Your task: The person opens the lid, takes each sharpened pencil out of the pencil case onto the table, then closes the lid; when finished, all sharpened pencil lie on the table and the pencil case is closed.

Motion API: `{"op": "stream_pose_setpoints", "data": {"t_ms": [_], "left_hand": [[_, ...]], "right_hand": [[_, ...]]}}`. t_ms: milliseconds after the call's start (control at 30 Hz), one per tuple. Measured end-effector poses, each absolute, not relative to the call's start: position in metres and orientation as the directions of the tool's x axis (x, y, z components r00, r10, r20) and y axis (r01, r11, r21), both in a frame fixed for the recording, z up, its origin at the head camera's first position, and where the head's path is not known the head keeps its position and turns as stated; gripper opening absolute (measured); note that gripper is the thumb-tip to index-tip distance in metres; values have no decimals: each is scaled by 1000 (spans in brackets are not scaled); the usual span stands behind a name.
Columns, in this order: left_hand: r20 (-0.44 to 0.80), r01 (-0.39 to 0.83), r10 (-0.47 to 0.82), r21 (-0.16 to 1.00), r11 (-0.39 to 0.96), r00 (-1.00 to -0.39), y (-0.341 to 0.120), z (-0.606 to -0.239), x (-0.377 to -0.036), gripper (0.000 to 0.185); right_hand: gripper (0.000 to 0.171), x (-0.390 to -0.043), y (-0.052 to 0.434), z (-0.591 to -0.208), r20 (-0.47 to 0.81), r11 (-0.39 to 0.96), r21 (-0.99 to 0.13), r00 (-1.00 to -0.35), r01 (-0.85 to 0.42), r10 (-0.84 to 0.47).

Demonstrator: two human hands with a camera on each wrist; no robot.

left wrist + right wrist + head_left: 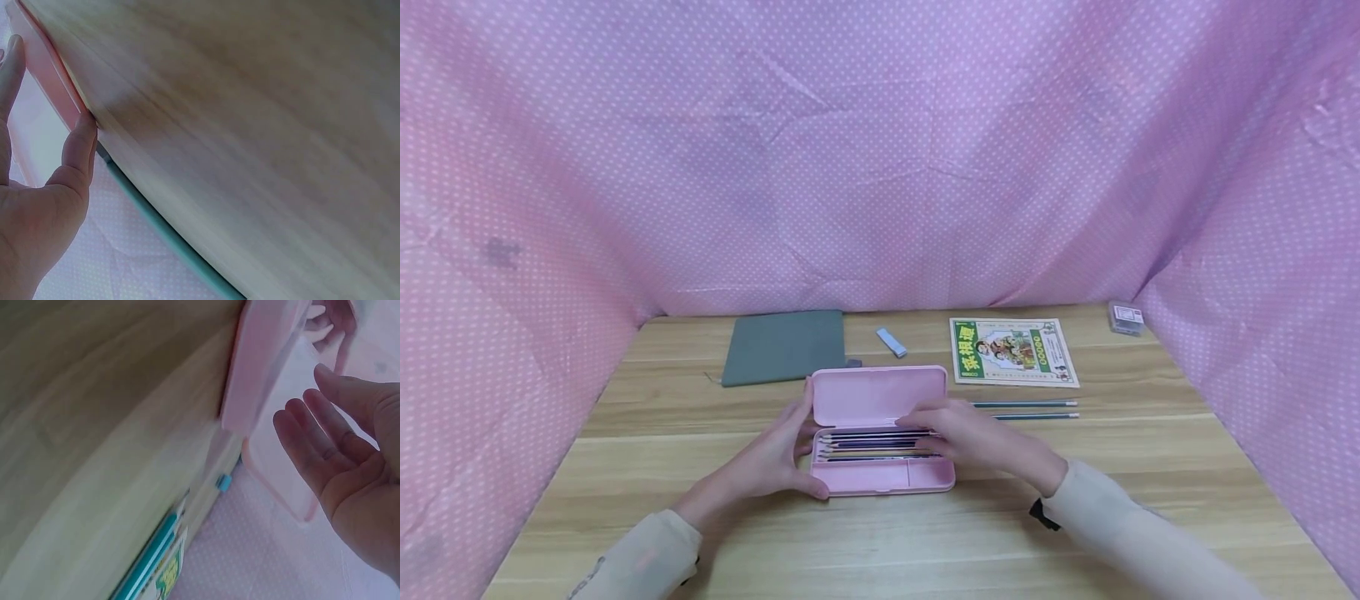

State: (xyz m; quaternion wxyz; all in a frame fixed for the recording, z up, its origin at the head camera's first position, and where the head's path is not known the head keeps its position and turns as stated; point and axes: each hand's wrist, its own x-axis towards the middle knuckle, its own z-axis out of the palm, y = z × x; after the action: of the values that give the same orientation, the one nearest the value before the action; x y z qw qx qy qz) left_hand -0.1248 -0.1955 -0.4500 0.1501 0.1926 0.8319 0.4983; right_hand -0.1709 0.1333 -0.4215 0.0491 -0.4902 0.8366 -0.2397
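head view: pink pencil case [880, 433] lies open near the table's [1150, 467] front edge, lid up, pencils [872, 443] in its tray. left hand [775, 458] cups the case's left end, fingers straight, apparently steadying it. right hand [977, 437] rests flat over the pencils, fingers spread loosely, pinching nothing. two more pencils [1030, 409] lie to the right, apart; booklet [1011, 350], grey pouch [786, 346] and eraser [891, 342] toward the back edge.

Both hands are bare. The left hand [771, 462] and the right hand [977, 437] come out of long, loose cream-beige sleeves [1138, 525]. A dark strap [1043, 514] shows at the right cuff.
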Motion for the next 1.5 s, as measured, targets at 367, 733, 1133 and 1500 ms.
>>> {"op": "stream_pose_setpoints", "data": {"t_ms": [367,733,1133,1500], "left_hand": [[-61,166,464,885,434,-884,-195,-449,-125,149],[-62,166,466,887,431,-882,-195,-451,-126,149],[-57,166,475,894,415,-878,-196,-455,-125,152],[-23,181,490,913,366,-871,-197,-455,-125,153]], "right_hand": [[32,-173,120,-430,76,468,-453,-556,-759,-827],[37,-174,117,-434,34,504,-391,-560,-770,-828],[35,-170,112,-435,-8,512,-436,-566,-740,-824],[40,-170,110,-439,82,468,-339,-521,-816,-850]]}}
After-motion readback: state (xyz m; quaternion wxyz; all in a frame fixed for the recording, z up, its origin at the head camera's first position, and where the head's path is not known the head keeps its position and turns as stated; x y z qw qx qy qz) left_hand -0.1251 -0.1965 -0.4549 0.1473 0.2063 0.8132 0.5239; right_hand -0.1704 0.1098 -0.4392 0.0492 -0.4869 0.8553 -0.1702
